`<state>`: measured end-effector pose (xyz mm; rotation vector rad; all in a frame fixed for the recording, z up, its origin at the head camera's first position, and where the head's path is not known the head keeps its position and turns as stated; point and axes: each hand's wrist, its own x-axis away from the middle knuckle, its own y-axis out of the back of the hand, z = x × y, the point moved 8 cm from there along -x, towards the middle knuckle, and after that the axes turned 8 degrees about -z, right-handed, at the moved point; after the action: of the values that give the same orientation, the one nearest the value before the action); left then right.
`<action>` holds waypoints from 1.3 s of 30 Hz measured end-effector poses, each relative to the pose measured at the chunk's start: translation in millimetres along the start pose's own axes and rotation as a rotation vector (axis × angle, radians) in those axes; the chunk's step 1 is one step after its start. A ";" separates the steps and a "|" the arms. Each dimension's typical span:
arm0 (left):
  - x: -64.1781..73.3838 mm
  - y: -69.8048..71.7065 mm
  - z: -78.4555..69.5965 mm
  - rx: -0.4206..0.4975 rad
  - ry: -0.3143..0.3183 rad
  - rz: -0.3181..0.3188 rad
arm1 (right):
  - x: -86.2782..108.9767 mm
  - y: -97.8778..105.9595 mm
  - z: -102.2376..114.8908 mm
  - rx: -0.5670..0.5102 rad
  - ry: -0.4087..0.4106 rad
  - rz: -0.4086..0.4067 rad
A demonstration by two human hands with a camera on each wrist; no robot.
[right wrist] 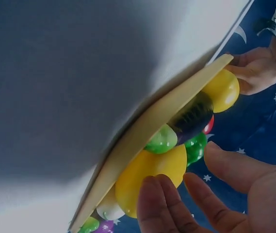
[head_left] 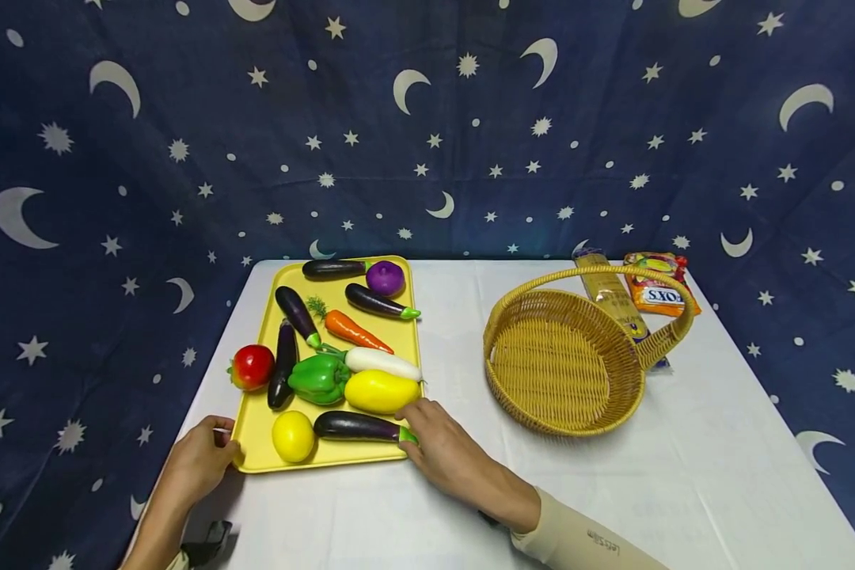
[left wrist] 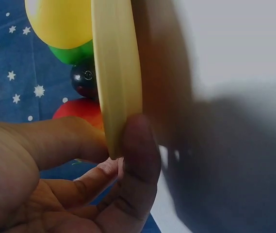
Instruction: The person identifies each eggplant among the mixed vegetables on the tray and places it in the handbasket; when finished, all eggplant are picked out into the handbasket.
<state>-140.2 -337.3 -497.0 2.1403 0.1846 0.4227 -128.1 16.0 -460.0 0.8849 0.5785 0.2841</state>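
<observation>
A yellow tray (head_left: 255, 443) lies on the white table, loaded with toy produce. My left hand (head_left: 199, 461) pinches its front left corner, thumb on top and fingers beneath; the left wrist view shows the tray rim (left wrist: 117, 73) between them, lifted off the cloth. At the front right corner my right hand (head_left: 452, 455) hovers by the green end of an eggplant (head_left: 356, 426) and a mango (head_left: 381, 392). In the right wrist view its fingers (right wrist: 152, 206) are extended in front of the mango, holding nothing; contact is unclear. A lemon (head_left: 293, 437) sits near the left hand.
Farther up the tray are a green pepper (head_left: 321, 378), white radish (head_left: 388, 363), carrot (head_left: 356, 331), purple onion (head_left: 385, 279) and several more eggplants. A red fruit (head_left: 252, 367) overhangs the left rim. On the right stand a wicker basket (head_left: 552, 372), a pasta pack (head_left: 609, 297) and an orange packet (head_left: 659, 297).
</observation>
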 end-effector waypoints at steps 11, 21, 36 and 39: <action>1.6 -3.0 1.1 0.017 -0.018 -0.004 | 0.9 -17.7 -7.2 0.055 -0.029 0.074; 2.4 -4.3 2.0 0.021 0.002 0.001 | -4.8 -22.3 -2.4 0.133 0.022 0.083; 2.5 -2.5 0.3 0.011 -0.032 -0.023 | -6.2 -5.8 0.6 0.075 -0.006 -0.036; 2.5 -2.9 2.7 0.020 -0.024 -0.018 | -6.4 4.1 -0.2 0.041 -0.022 -0.075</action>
<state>-136.8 -337.0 -500.2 2.1604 0.1952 0.3866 -133.4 15.7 -454.5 0.9022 0.5977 0.1950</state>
